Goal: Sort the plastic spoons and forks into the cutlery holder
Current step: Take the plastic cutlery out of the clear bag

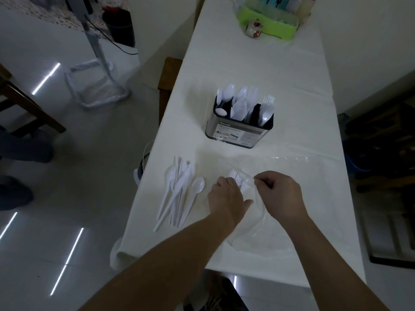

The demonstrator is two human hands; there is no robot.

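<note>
A steel cutlery holder (233,133) with black dividers stands mid-table, with white spoons in its left and middle slots and forks at the right. A loose pile of white plastic spoons (177,187) lies at the table's left edge, one spoon (195,189) a little apart from it. My left hand (226,196) grips a bunch of white forks (234,175) inside a clear plastic bag (258,212). My right hand (278,194) pinches the bag's edge beside them. The forks' handles are hidden by my left hand.
The table carries a white cloth (258,70). A green rack (269,23) with bottles and a small mug (253,28) stand at its far end. A wooden chair (168,81) is against the left side. Tiled floor lies to the left and a wall to the right.
</note>
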